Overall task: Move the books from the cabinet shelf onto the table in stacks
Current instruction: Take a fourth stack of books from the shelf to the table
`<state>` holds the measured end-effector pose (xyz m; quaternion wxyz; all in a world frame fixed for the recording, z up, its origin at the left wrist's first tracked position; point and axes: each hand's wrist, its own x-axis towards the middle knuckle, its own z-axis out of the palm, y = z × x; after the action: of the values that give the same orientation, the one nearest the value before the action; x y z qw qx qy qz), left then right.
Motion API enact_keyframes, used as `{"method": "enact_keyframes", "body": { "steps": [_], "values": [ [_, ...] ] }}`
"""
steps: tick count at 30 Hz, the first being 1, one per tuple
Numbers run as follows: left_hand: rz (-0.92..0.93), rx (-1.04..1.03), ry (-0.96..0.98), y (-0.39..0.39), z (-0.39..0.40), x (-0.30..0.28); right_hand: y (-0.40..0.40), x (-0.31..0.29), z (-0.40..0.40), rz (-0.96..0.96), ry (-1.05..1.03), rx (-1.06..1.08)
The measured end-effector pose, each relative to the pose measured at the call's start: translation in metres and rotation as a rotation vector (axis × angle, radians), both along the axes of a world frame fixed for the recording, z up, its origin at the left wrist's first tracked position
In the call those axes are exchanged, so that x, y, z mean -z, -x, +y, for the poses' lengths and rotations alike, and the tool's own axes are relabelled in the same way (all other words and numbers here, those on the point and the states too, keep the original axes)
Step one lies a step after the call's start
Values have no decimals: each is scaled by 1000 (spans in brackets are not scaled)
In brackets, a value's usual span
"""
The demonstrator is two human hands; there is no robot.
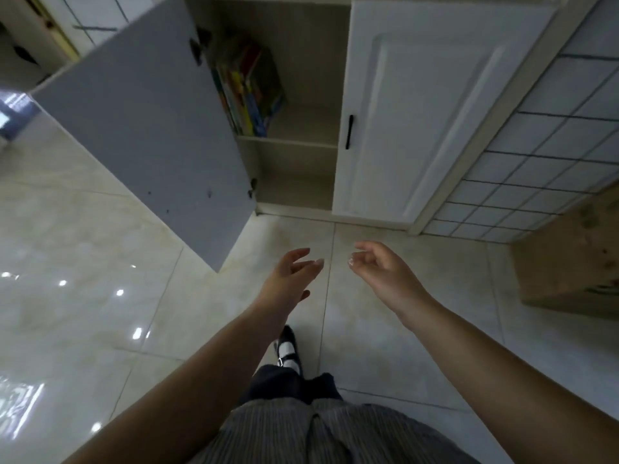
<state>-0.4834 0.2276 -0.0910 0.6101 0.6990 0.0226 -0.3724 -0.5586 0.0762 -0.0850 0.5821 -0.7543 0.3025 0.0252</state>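
Several colourful books [249, 88] stand upright and lean against the left wall of the open cabinet, on its middle shelf [288, 142]. My left hand [291, 279] and my right hand [382, 272] are both stretched out in front of me over the floor, below the cabinet. The fingers of each are loosely curled and neither holds anything. The hands are close together and well short of the books. No table is in view.
The grey cabinet door [140, 125] swings wide open to the left. A white door [418, 105] with a black handle [349, 132] is closed on the right. A cardboard box [569, 259] sits on the floor at right. Glossy tiles cover the floor; my shoe [288, 349] is below.
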Motion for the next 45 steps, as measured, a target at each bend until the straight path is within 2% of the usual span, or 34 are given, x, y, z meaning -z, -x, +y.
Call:
{"method": "enact_keyframes", "body": {
  "steps": [10,18,24,29,35,41,45],
  "values": [
    [-36,-111,52,-178,-2,-1,-187,-1,-11,16,39,-67],
    [-30,-134,34,-287,-13,-1,-289,-1,-19,61,32,-135],
    [67,-243,66,-365,-60,7,-363,13,-60,103,17,-192],
    [31,-300,89,-427,-105,5,-438,19,-106,118,-16,-234],
    [-35,-430,48,-494,-134,32,-527,33,-143,109,-28,-324],
    [-167,-435,-19,-548,-146,68,-594,60,-145,136,-32,-360],
    [-539,-273,-148,-579,-152,79,-634,70,-137,89,-75,-385]
  ]
}}
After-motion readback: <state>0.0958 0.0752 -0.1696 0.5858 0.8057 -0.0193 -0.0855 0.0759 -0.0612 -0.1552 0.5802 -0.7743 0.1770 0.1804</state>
